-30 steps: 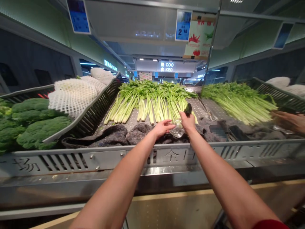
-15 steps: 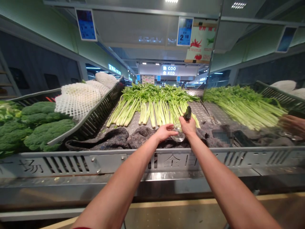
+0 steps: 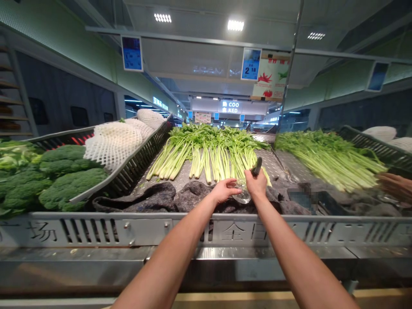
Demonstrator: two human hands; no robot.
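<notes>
Both my arms reach over the metal front rail of a produce display. My right hand is closed round a clear spray bottle with a black trigger head. My left hand rests against the bottle's clear body from the left, fingers curved round it. The bottle is held just above dark grey cloth at the near edge of the bed. Behind it lie rows of green celery stalks on a perforated metal tray.
A black slatted divider separates the celery from broccoli heads and white foam-netted produce on the left. A mirror panel on the right reflects the celery and a hand. Price signs hang overhead.
The view has tilted upward, so the display sits lower in the picture. Both hands stay on the bottle in nearly the same place over the cloth.
</notes>
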